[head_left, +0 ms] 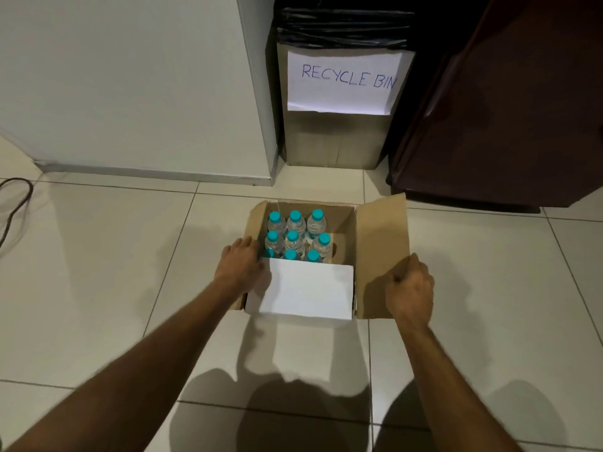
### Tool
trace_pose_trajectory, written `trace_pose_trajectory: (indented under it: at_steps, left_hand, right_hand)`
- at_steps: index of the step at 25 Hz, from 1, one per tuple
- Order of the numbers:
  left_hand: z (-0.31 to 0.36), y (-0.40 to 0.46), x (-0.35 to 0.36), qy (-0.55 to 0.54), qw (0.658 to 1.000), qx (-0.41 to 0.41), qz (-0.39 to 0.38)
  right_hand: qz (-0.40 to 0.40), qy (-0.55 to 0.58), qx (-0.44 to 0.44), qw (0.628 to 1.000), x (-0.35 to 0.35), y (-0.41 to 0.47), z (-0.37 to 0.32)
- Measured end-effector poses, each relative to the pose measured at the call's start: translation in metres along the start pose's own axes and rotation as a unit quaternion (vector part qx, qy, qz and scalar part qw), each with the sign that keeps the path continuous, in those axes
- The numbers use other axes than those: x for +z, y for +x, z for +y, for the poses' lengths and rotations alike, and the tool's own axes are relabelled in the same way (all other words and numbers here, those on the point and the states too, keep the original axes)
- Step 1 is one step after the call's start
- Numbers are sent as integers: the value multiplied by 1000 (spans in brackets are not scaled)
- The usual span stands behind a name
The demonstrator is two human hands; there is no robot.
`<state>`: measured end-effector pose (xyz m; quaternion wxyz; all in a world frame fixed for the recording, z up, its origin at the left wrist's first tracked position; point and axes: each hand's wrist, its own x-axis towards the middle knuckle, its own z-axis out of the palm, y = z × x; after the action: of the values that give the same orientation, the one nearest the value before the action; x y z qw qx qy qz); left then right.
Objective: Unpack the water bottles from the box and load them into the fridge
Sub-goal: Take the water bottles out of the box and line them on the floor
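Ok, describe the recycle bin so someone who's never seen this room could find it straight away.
Look past the open cardboard box of water bottles on the tiled floor. The recycle bin stands between the white wall and the dark cabinet: a tall cardboard box, black-bag lined, with a handwritten "RECYCLE BIN" sheet.

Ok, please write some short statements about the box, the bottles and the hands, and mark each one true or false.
1. The box stands open on the floor. True.
2. The bottles have red caps. False: the caps are turquoise.
3. The right hand grips the edge of the box's right flap. True.
4. The left hand holds a bottle in the air. False: it rests at the box's left side, and the bottles all stand inside.
5. The paper sign behind the box reads "RECYCLE BIN". True.
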<state>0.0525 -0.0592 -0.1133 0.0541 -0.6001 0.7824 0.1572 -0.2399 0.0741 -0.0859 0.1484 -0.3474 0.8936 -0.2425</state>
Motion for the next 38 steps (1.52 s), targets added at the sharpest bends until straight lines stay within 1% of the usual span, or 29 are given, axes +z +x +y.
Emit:
trace_pose_trajectory:
  at_steps: [2,3,4,6,7,8,9,11,12,13,14,16,17,18,19,21,22,23,24,25,27,28,29,30,31,32,33,34,38]
  left_hand:
    - [12,-9,6,-80,997,-4,-10]
    - [16,-12,9,-98,995,-8,-18]
    - [19,-16,10,-98,995,-12,-35]
    - [19,-21,13,-86,993,-21,-79]
    - [17,-23,13,-95,991,-27,-94]
    - [13,-25,10,-137,985,-27,-102]
    - [8,-26,7,-217,971,-28,-93]
    - [2,-32,-6,-366,928,-67,-25]
    - [2,-35,-14,-396,913,-98,1]
    - [1,-38,-21,-402,908,-114,6]
    - [1,-41,-27,-387,916,-108,-8]
    - [7,-49,-36,-322,945,-44,-44]
    - [10,-51,-36,-295,954,-7,-51]
    - [13,-52,-36,-289,956,16,-44]
    - [15,-51,-38,-305,952,22,-22]
    - [17,-50,-42,-365,929,-1,63]
    - [14,-47,-45,-384,916,-15,113]
    - [10,-46,-47,-397,905,-27,153]
    - [4,-45,-46,-390,904,-28,171]
    - [0,-46,-45,-371,914,-20,163]
    - [-1,-54,-37,-281,957,37,64]
    - [2,-59,-30,-205,975,83,2]
    - [5,-63,-21,-127,982,127,-56]
    - [10,-69,-13,-61,981,157,-98]
    - [14,-73,-5,-10,978,168,-126]
    - [16,-75,2,20,975,165,-146]
    - [18,-76,10,36,974,158,-157]
    - [17,-77,17,46,975,149,-161]
    - [19,-78,33,51,981,144,-117]
  right_hand:
    - [-20,-70,-79,994,14,-5,10]
    - [-58,-68,-111,990,21,-9,9]
    - [-113,-32,-121,986,27,-14,5]
    - [-226,72,-76,969,40,-22,-1]
    - [-254,105,-46,960,44,-26,-4]
    - [-259,136,-14,956,43,-28,-8]
    - [-242,179,14,953,43,-26,-9]
    - [-215,284,79,931,37,-26,-11]
    - [-219,311,98,919,35,-26,-12]
    - [-237,317,100,913,31,-28,-14]
    - [-257,294,90,916,31,-30,-14]
    - [-302,168,29,938,35,-32,-14]
    - [-306,127,18,943,39,-33,-15]
    - [-296,131,27,946,40,-33,-19]
    - [-277,182,57,942,37,-32,-23]
    - [-237,325,139,905,23,-31,-31]
    - [-243,365,161,884,17,-28,-31]
    - [-268,369,157,876,12,-27,-29]
    - [-303,358,134,873,7,-27,-27]
    - [-335,323,97,880,5,-30,-24]
    - [-376,233,5,897,13,-41,-18]
    - [-364,167,-64,914,21,-43,-13]
    - [-342,72,-139,927,28,-47,-12]
    - [-332,-19,-219,917,38,-51,-10]
    - [-330,-104,-283,894,42,-56,-11]
    - [-322,-154,-332,873,49,-59,-10]
    - [-313,-192,-349,862,54,-64,-9]
    - [-292,-208,-358,862,61,-68,-6]
    - [-227,-227,-328,888,73,-84,-2]
